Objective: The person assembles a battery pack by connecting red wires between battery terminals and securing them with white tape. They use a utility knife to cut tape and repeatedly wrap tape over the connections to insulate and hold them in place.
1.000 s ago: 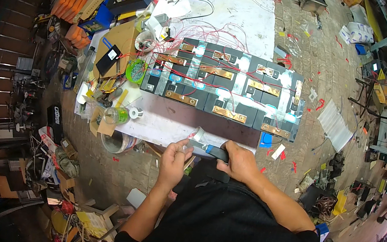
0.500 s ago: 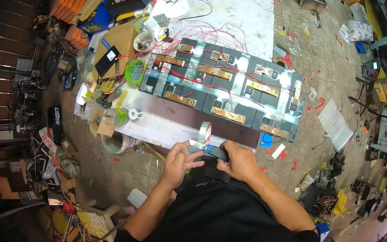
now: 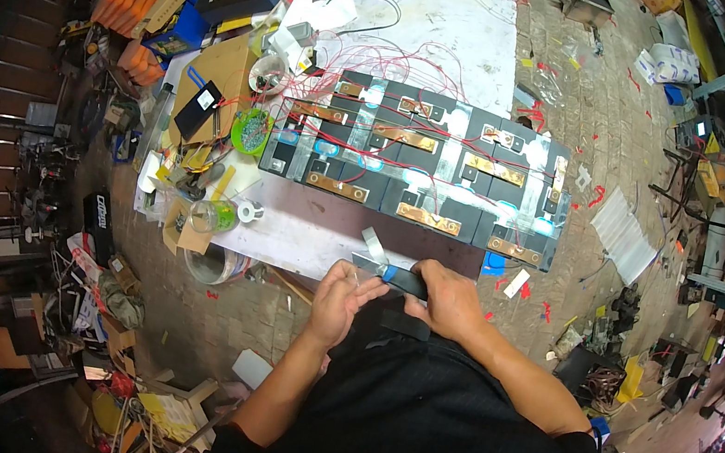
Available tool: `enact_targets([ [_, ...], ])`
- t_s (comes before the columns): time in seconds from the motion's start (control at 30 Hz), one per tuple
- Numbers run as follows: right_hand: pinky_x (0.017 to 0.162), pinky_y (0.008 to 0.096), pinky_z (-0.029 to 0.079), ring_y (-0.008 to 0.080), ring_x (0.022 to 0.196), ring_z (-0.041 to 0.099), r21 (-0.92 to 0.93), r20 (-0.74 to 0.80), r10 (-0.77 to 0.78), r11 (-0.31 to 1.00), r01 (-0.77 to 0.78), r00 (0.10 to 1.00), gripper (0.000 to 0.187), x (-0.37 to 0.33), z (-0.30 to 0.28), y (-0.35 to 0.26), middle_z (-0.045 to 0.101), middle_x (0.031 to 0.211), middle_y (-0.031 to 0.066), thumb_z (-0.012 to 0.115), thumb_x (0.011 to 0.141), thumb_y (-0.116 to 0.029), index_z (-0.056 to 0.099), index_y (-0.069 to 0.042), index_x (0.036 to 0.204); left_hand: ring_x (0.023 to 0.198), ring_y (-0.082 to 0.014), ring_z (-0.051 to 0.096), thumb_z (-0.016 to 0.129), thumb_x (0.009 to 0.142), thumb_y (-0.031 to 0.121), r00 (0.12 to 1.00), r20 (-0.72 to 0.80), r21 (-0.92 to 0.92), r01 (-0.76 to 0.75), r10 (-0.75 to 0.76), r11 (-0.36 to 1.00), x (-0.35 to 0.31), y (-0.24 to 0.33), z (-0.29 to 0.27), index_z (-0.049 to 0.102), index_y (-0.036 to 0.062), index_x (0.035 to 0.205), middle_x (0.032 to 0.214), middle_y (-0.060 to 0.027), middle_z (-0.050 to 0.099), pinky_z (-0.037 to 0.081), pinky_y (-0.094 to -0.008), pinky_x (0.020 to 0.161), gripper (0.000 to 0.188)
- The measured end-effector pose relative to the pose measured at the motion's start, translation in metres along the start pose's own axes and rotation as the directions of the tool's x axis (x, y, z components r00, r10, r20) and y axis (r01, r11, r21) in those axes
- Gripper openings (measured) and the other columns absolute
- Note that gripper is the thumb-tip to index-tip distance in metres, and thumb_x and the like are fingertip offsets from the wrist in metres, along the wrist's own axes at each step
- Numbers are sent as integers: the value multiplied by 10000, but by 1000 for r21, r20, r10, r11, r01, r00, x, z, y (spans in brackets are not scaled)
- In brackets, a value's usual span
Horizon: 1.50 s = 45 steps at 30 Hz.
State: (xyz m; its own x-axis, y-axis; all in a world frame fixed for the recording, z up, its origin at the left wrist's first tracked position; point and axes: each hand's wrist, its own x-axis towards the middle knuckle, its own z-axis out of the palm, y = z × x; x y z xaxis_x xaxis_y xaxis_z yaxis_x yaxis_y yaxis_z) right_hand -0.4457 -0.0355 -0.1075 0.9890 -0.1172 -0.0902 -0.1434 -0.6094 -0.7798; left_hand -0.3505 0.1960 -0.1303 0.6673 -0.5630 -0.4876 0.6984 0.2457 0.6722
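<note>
My right hand is closed around the dark handle of a knife-like tool with a blue collar. Its flat grey blade points left, toward my left hand. Those left fingers are drawn together beside the blade tip; whatever thin thing they pinch is too small to make out. A pale, ring-like roll of tape tilts just above the blade, and what supports it is hidden. Beyond both hands lies a block of black battery cells with copper bars, clear tape bands and red wires.
The battery block rests on a white-topped table. Along the table's left side are a green bowl of small parts, a white tub, a clear jar and a small white spool. Scraps litter the brick floor.
The roll of tape has tipped to the left and dropped slightly. My left fingers have drawn closer together near the blade; my right hand keeps its hold on the tool.
</note>
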Motion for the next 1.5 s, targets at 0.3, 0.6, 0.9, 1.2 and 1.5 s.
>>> enact_targets([
  [0.3, 797, 511, 567, 429, 954, 717, 9, -37, -15, 1000, 15, 999, 437, 9, -1, -8, 699, 1013, 195, 822, 850, -255, 579, -54, 1152, 1205, -455, 700, 444, 1105, 124, 997, 47, -31, 69, -67, 997, 1, 26, 18, 472, 85, 1107, 1169, -163, 612, 610, -557, 1004, 48],
  [0.6, 809, 512, 563, 446, 962, 711, 28, -14, -37, 999, 38, 999, 442, 9, 6, -5, 695, 1026, 201, 817, 889, -286, 601, -44, 1191, 1048, -247, 759, 437, 1143, 129, 997, -9, 543, -64, 82, 837, 1, 41, 1, 510, 43, 1048, 1033, -111, 680, 608, -359, 913, 148],
  [0.9, 832, 516, 562, 447, 980, 702, 56, 30, -32, 998, 31, 999, 428, 12, 9, -6, 699, 1037, 209, 810, 882, -279, 578, -50, 1161, 953, -163, 716, 463, 1116, 154, 998, -4, 716, -43, 66, 697, 0, 66, -11, 597, -16, 1102, 989, -146, 773, 558, -325, 898, 216],
  [1.2, 876, 525, 562, 431, 1017, 701, -91, 72, 151, 985, -144, 986, 402, -14, 27, 56, 705, 1029, 203, 787, 872, -285, 599, -56, 1143, 1167, -298, 725, 415, 1110, 105, 995, -78, 576, 101, -69, 811, -4, 74, -62, 569, -9, 1121, 1244, -208, 696, 581, -427, 1064, 192],
  [1.5, 964, 510, 551, 395, 1083, 703, -344, 55, 288, 905, -252, 956, 505, -31, 71, 114, 721, 1177, 178, 800, 880, -311, 650, -63, 1294, 1191, -314, 727, 395, 1102, 93, 978, -174, 576, 197, -117, 794, 41, -18, -113, 555, -7, 1098, 1230, -208, 684, 611, -394, 1030, 188],
])
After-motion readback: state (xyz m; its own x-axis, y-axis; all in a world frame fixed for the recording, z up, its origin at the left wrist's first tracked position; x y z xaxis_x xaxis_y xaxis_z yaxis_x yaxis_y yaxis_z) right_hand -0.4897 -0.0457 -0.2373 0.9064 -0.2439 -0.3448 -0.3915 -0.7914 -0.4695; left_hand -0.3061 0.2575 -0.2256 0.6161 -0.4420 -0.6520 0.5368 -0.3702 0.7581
